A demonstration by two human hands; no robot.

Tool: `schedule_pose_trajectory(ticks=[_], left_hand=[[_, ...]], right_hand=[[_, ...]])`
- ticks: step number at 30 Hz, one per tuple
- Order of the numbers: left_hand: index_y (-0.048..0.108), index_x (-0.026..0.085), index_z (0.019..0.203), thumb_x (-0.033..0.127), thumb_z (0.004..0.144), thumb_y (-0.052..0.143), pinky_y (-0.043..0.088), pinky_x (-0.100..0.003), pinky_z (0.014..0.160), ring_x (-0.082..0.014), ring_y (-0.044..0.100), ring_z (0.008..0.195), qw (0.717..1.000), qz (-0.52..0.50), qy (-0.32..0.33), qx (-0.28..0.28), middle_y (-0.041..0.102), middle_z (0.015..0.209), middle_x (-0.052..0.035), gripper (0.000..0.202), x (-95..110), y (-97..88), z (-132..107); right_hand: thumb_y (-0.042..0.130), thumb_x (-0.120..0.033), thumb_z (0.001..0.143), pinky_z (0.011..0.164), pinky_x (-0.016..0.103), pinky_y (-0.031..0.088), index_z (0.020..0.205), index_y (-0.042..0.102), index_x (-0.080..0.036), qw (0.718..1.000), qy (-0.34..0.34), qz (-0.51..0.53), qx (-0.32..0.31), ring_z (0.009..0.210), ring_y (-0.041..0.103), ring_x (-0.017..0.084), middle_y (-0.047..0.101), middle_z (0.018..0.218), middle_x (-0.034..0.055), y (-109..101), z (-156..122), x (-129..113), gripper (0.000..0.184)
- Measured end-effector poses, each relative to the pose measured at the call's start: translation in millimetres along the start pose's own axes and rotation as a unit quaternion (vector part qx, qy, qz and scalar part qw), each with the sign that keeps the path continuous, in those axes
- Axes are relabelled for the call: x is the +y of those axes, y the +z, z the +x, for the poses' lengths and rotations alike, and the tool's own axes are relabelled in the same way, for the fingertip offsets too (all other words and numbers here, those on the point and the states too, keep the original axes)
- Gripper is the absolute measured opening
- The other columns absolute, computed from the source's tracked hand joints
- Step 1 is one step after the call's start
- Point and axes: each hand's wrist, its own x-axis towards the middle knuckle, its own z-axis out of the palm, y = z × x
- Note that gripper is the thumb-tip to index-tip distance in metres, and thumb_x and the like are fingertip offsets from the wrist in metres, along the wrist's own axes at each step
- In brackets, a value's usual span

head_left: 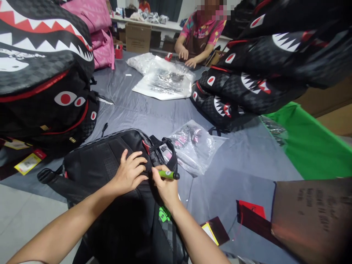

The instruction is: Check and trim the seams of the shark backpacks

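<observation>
A black backpack (96, 157) lies with its back panel up on the table in front of me. My left hand (130, 172) rests on that panel with fingers spread, holding nothing. Close beside it, along the bag's edge, my right hand (165, 187) grips a green marker pen (166, 174). The pen's black end points right; its other end is hidden by my fingers. Just beyond the bag's top handle (173, 157) lies a clear plastic bag (196, 146) with pink and dark contents. A green tag (164, 214) hangs by my right wrist.
Shark-face backpacks are stacked at left (41, 84) and right (247, 80), with pink bags (96, 33) behind. A co-worker (203, 36) stands across the table by plastic packaging (167, 79). A green bin (302, 143), a cardboard box (310, 216) and a red tag (251, 209) are at right.
</observation>
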Motion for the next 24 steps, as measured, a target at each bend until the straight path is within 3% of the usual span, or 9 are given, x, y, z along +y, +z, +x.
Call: schedule_pose_trajectory(ticks=[3,7,24], left_hand=[[0.066,0.021,0.092,0.032,0.09,0.065,0.0,-0.058,0.122,-0.028,0.048,0.135,1.0,0.01,0.001,-0.005,0.07,0.119,-0.0054,0.012,-0.8,0.5,-0.2],[0.066,0.02,0.091,0.035,0.09,0.066,0.001,-0.058,0.122,-0.0284,0.047,0.135,1.0,0.01,0.001,-0.005,0.07,0.118,-0.0058,0.014,-1.9,1.4,-1.0],[0.066,0.02,0.093,0.034,0.09,0.065,0.003,-0.061,0.121,-0.0295,0.047,0.135,1.0,0.006,-0.008,-0.008,0.07,0.118,-0.0074,0.014,-0.8,1.7,-0.1]], right_hand=[[0.059,-0.05,0.089,0.056,0.026,0.043,0.078,0.064,-0.022,1.0,-0.004,-0.007,-0.017,0.054,0.055,0.014,0.061,0.061,-0.0031,1.3,0.5,-0.4,0.031],[0.057,-0.049,0.09,0.055,0.026,0.041,0.072,0.061,-0.022,0.999,-0.008,-0.023,0.027,0.052,0.052,0.013,0.058,0.057,-0.0029,2.4,1.1,-1.2,0.033],[0.059,-0.048,0.089,0.056,0.026,0.043,0.078,0.065,-0.021,1.0,-0.012,-0.01,-0.013,0.055,0.058,0.015,0.063,0.062,-0.002,0.9,0.4,-0.2,0.03]])
